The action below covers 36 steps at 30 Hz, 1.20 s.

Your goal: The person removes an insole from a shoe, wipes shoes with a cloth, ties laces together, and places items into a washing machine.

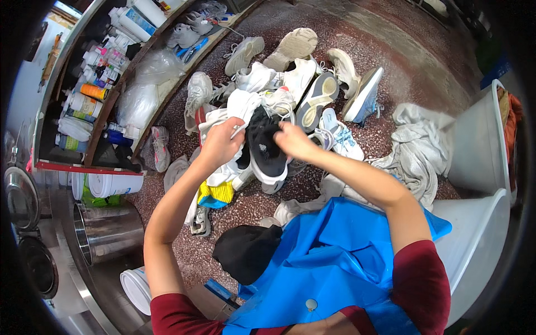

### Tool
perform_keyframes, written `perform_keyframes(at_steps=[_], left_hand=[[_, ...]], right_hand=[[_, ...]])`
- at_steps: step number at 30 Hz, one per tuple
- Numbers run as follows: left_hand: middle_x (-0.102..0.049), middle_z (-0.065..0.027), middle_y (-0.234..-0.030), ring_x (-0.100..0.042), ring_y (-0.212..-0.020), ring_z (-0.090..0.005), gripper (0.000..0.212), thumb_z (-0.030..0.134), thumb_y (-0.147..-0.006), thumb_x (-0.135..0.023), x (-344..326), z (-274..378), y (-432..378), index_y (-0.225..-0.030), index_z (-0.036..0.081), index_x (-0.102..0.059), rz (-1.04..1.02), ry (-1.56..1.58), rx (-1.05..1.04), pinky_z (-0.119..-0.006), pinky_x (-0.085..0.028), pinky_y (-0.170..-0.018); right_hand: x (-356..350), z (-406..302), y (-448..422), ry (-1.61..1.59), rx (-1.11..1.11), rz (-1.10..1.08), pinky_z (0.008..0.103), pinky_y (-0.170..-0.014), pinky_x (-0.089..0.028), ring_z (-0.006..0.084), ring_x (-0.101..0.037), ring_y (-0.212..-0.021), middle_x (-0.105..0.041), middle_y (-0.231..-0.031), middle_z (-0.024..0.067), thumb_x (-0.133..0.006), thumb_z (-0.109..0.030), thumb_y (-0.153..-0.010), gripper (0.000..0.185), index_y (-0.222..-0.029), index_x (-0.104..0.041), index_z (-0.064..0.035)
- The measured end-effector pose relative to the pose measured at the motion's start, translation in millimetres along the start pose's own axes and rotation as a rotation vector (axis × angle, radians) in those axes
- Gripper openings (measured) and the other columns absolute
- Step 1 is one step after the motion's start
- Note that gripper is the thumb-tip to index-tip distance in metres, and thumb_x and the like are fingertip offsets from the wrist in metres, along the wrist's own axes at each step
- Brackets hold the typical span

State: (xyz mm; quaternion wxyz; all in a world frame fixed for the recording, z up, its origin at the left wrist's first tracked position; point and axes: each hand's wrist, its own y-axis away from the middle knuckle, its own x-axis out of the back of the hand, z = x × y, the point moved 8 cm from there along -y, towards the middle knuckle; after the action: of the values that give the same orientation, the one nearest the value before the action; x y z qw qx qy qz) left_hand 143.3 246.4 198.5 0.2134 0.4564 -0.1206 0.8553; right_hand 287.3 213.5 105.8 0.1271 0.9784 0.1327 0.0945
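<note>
My left hand [224, 140] pinches a white cloth [243, 104] that lies against a pile of shoes. Close by, a black shoe with a white rim [268, 148] sits sole-end towards me, a pale patch on its dark surface. My right hand [291, 140] is at that shoe's right side with curled fingers; whether it grips the shoe or a lace is unclear. White sneakers [299, 79], an upturned grey-and-cream sole [318, 100] and a blue-and-white shoe [364, 98] lie beyond. A yellow and blue knitted piece [215, 194] is below my left hand.
Shelves [113, 88] with bottles curve along the left. A steel pot [109, 230] stands below them, near a white lidded tub [136, 289]. Crumpled pale cloths [418, 146] lie beside white bins [477, 138] at right. Black cloth [249, 253] is near my blue apron [335, 268].
</note>
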Motion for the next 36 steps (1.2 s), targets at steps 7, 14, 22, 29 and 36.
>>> perform_keyframes(at_steps=[7, 14, 22, 29, 36], left_hand=[[-0.062, -0.0205, -0.073, -0.063, -0.074, -0.0345, 0.022, 0.016, -0.082, -0.057, -6.1, 27.6, -4.4, -0.101, 0.007, -0.062, -0.09, -0.313, -0.143, -0.04, -0.05, -0.065], [-0.06, -0.0084, -0.071, -0.057, -0.063, -0.0192, 0.017, 0.011, -0.086, -0.056, -10.9, 18.9, 11.8, -0.102, 0.004, -0.057, 0.163, 0.103, -0.172, -0.032, -0.046, -0.06], [-0.052, -0.0138, -0.061, -0.048, -0.053, -0.0164, 0.017, 0.015, -0.09, -0.054, -8.2, -16.2, -10.4, -0.102, 0.004, -0.055, 0.219, 0.251, 0.005, -0.03, -0.04, -0.052], [-0.061, -0.0198, -0.068, -0.063, -0.067, -0.036, 0.019, 0.013, -0.086, -0.055, -24.7, 16.5, 4.0, -0.105, 0.011, -0.055, -0.031, -0.039, -0.082, -0.04, -0.048, -0.056], [-0.061, -0.0074, -0.066, -0.063, -0.058, -0.0268, 0.015, 0.017, -0.076, -0.056, -26.3, 80.3, 19.7, -0.09, 0.011, -0.052, -0.07, -0.415, -0.419, -0.039, -0.047, -0.048]], right_hand=[[-57.0, -42.9, -5.1, 0.404, 0.428, 0.043, 0.0484, -0.071, -0.049, 0.0442, -0.059, -0.083, -0.06, -0.086, 0.0288, -0.055, -0.014, -0.076, 0.022, -0.085, -0.056, 0.0063], [-24.0, 23.9, -51.8, -0.313, 0.105, 0.153, 0.0292, -0.076, -0.048, 0.0167, -0.062, -0.083, -0.066, -0.086, 0.0108, -0.064, -0.022, -0.081, 0.027, -0.096, -0.063, 0.0002], [-86.3, 103.1, 17.4, -1.038, -0.37, 0.201, 0.0445, -0.08, -0.05, 0.0275, -0.057, -0.097, -0.05, -0.12, 0.0125, -0.069, -0.027, -0.082, 0.081, -0.141, -0.016, -0.0122], [-76.2, 62.7, 18.4, -0.969, -0.125, 0.186, 0.0289, -0.068, -0.055, 0.0162, -0.062, -0.084, -0.06, -0.1, 0.0101, -0.073, -0.008, -0.075, 0.082, -0.14, -0.023, -0.0031], [-61.3, 59.1, -11.4, -0.884, -0.035, -0.249, 0.033, -0.08, -0.054, 0.0155, -0.061, -0.093, -0.058, -0.111, 0.0064, -0.06, -0.011, -0.086, 0.049, -0.131, -0.041, -0.0078]])
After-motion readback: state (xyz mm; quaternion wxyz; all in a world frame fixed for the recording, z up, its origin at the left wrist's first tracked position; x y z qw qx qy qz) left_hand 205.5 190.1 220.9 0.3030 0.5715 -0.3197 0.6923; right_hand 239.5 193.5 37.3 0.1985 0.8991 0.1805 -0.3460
